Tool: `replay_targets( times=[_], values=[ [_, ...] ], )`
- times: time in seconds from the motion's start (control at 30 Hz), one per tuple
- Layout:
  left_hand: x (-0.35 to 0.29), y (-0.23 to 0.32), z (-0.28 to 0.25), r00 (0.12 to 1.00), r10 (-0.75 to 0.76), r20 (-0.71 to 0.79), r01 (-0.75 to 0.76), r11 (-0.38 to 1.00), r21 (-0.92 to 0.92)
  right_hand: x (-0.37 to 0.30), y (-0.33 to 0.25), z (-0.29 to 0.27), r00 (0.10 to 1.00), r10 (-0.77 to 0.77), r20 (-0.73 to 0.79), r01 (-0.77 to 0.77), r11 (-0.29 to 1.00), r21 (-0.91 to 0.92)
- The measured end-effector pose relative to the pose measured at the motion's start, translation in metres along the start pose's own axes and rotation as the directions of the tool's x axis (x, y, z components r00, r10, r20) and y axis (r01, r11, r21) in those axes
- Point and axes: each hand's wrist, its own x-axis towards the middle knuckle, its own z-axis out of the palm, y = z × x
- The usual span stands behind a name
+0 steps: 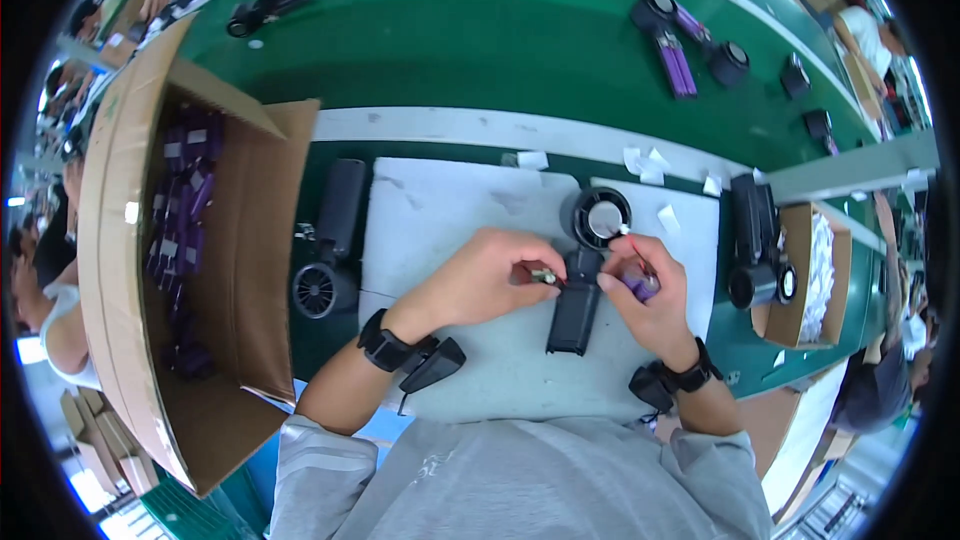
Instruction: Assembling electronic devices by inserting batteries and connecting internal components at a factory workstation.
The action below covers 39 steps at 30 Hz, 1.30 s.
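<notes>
On the white foam mat [440, 200] in front of me lies a black handheld device with a round fan-like head [584, 202] and a straight handle [573, 320]. My left hand [490, 278], left of the handle, pinches a small green circuit board [543, 276]. To the right of the handle, my right hand [655, 305] is closed around a purple battery pack [640, 283]. A thin red wire rises from between its fingers near the fan head. Fingers partly hide both held parts.
A large open carton [265, 240] of purple battery packs stands at left. Black device bodies [340, 210] lie beside the mat, with others [755, 230] at right near a small box [840, 280] of white pieces. Across the green conveyor belt [480, 30] are more device parts. Other people work nearby.
</notes>
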Motion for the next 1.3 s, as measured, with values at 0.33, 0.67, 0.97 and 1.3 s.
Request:
replay_targets(
  times=[0.33,0.67,0.97,1.3],
  values=[
    [-0.001,-0.003,0.002,0.997,0.03,0.071,-0.028,0.999,-0.035,-0.007,-0.007,0.019,0.922,-0.355,0.152,0.386,0.828,-0.408],
    [-0.001,0.0,0.008,0.997,-0.068,0.022,0.071,0.981,-0.178,-0.012,-0.01,0.031,0.974,-0.227,-0.001,0.207,0.89,-0.407],
    [-0.002,-0.002,0.0,0.985,0.166,0.052,-0.168,0.985,0.032,-0.01,-0.012,0.029,0.982,-0.187,0.037,0.185,0.89,-0.418],
    [-0.003,-0.008,-0.001,0.975,0.222,-0.018,-0.219,0.971,0.096,-0.007,-0.01,0.028,0.953,-0.266,0.147,0.303,0.798,-0.521]
  ],
)
